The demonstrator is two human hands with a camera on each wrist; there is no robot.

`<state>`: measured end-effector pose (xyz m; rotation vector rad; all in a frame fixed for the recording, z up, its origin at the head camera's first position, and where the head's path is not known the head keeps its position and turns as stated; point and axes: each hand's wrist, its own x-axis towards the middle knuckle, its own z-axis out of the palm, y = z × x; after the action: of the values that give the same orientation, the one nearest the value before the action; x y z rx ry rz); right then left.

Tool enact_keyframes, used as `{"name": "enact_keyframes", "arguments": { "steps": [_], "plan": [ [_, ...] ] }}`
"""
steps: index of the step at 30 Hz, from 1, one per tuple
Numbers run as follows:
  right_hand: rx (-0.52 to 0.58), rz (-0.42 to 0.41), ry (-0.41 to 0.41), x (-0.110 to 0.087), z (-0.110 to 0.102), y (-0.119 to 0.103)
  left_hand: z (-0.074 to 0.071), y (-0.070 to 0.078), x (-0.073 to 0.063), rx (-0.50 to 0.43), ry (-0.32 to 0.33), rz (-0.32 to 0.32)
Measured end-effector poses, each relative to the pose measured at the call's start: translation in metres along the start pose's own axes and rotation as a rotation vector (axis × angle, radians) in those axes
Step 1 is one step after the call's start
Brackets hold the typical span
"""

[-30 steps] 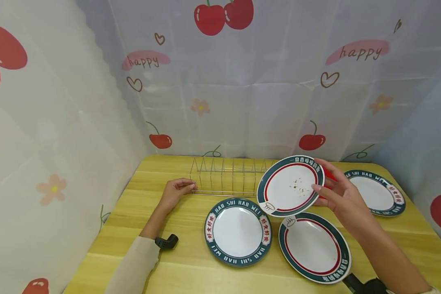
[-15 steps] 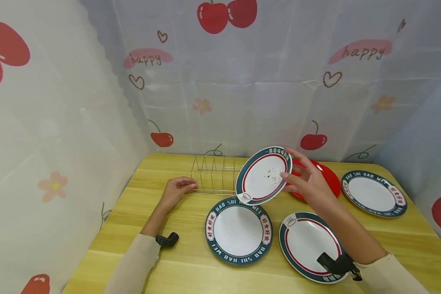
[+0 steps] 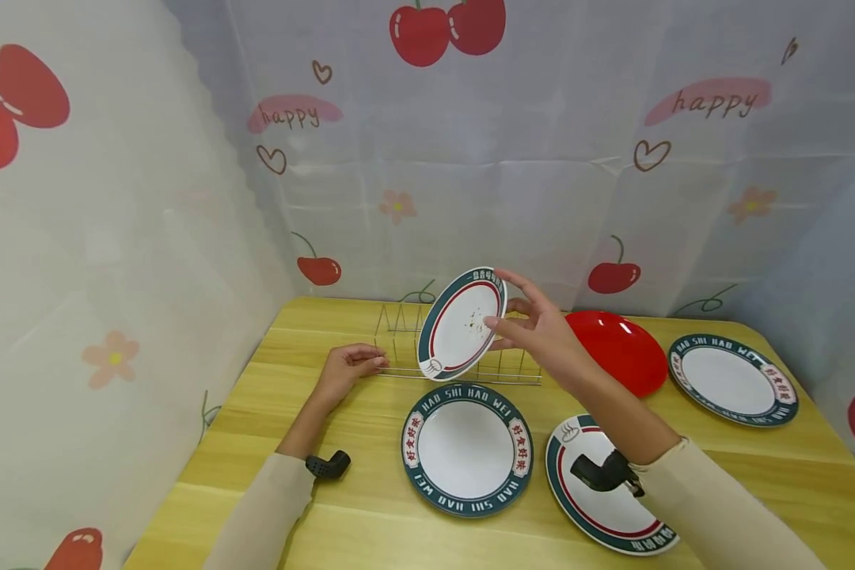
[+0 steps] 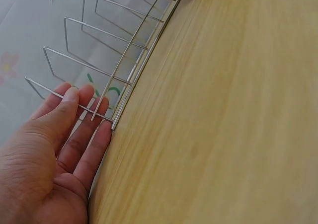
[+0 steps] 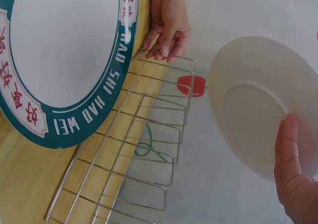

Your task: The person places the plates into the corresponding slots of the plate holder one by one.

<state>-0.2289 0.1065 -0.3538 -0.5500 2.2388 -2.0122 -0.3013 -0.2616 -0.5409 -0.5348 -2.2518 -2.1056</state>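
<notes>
My right hand [image 3: 541,332] pinches a white plate [image 3: 456,336] with a green rim and a red ring by its right edge, thumb on the face. This plate is tilted in the air in front of the wire dish rack [image 3: 499,381]; small brown specks dot its face. Its pale underside shows in the right wrist view, fingers behind it. My left hand [image 4: 59,149] pinches the rack's end wire between thumb and fingers. A plate lettered HAO SHI HAO WEI [image 3: 466,451] lies flat just in front of the rack.
On the wooden table [image 3: 356,522], a red plate [image 3: 620,352] lies right of the rack, with another lettered plate [image 3: 730,380] at the far right. A second red-ringed plate [image 3: 598,491] lies front right, partly under my right forearm. A cherry-print curtain [image 3: 513,198] stands behind.
My right hand has carried the plate left and slightly up, from above the front plates to the rack, tilting it steeper. The red plate has come into view. My left hand stays on the rack.
</notes>
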Motion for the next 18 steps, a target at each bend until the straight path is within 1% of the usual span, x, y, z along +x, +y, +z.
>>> {"name": "enact_keyframes", "arguments": {
  "steps": [7, 10, 14, 18],
  "plan": [
    [-0.023, 0.003, -0.038, 0.025, 0.019, -0.001, 0.000, 0.001, -0.001, -0.027, 0.018, -0.014],
    [-0.036, -0.004, -0.067, 0.037, 0.026, -0.001, -0.001, 0.002, -0.001, -0.036, 0.027, -0.011],
    [-0.059, -0.010, -0.103, 0.051, 0.032, 0.000, -0.002, 0.002, -0.001, -0.063, 0.032, -0.017],
    [-0.085, -0.003, -0.115, 0.062, 0.035, 0.002, 0.000, 0.002, 0.000, -0.069, 0.020, -0.028]
  ]
}}
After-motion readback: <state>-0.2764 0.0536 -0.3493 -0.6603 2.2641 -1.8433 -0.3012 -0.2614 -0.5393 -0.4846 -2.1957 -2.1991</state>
